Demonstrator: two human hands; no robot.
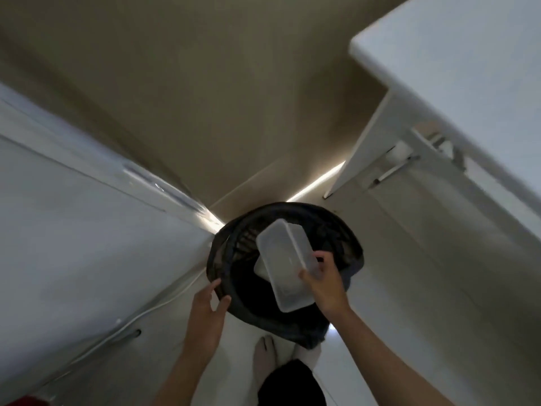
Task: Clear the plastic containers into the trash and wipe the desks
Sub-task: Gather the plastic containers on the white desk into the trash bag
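Two hands reach down over a black trash bin [345, 230] that stands on the pale floor [395, 332] between two white benches. The right hand [326, 284] grips a clear plastic container [285, 259] by one long edge, fingers curled over the rim and thumb against its side; the container is tilted and held over the bin's mouth, its far end above the dark liner. A second pale container [260, 266] lies lower inside the bin, partly hidden beneath the first. The left hand [206, 309] holds the near rim of the bin, fingers and thumb curled round the liner's edge. The left bench [73, 230] runs along the left side, with a white cable [140, 313] trailing beside it. The right bench [468, 68] fills the upper right corner. A bare foot [263, 358] shows on the floor just below the bin.
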